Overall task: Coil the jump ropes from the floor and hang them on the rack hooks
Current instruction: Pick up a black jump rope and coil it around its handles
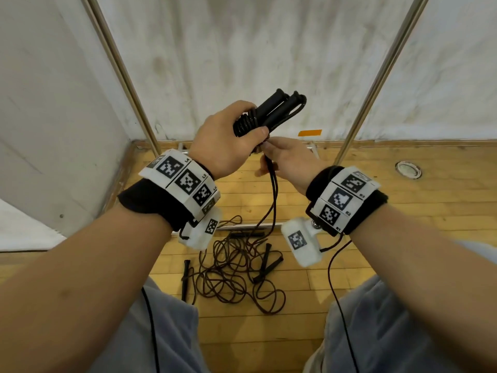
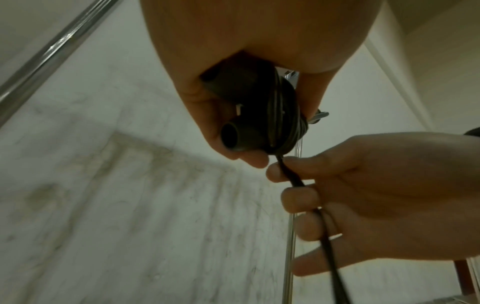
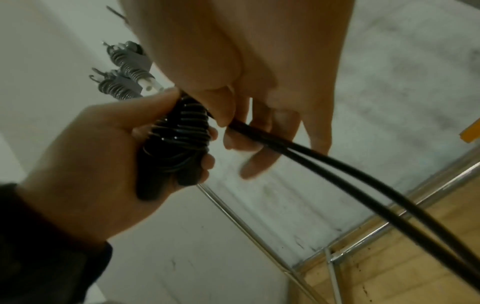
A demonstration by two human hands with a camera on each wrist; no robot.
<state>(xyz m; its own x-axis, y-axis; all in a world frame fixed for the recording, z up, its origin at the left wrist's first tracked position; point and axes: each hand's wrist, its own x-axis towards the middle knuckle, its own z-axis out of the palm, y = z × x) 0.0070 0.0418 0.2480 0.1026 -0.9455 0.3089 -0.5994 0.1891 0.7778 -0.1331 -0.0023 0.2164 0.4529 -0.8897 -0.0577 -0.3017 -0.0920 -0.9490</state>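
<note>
A: Head view first. What do the hands have?

B: The left hand [image 1: 226, 138] is wrapped around a black jump rope [image 1: 269, 114]: its two handles [image 1: 279, 105] lie side by side and stick out past the knuckles toward the wall, and several turns of cord are wound tight around them just above the thumb.

A: And the other hand?

B: The right hand [image 1: 287, 160] sits just below and beside the left, nearly touching it. Its fingers are curled around the doubled free strand [image 1: 273, 189] of the same rope, right where it leaves the wound part. From there two lines of cord hang down toward the floor.

A: Does the right wrist view agree?

B: Yes. There the thumb and fingers of the right hand [image 3: 249, 102] pinch the pair of strands [image 3: 324, 164] next to the glossy coils [image 3: 182, 131], and the left hand [image 3: 103, 164] clasps the bundle from below. In the left wrist view, the hollow end of one handle [image 2: 231, 137] points toward the lens.

A: What lies on the floor?

B: On the wooden floor [image 1: 376, 211], between the person's knees, a loose tangle of dark rope [image 1: 236, 275] with several black handles [image 1: 265, 265] among it. The hanging strands reach down into that pile.

A: The rack?

B: Two chrome uprights [image 1: 126, 76] rise on either side of the hands in front of a stained white wall [image 1: 242, 49]. In the right wrist view, a few grey sprung fittings [image 3: 122, 70] show beyond the hands; I cannot tell what they are.
</note>
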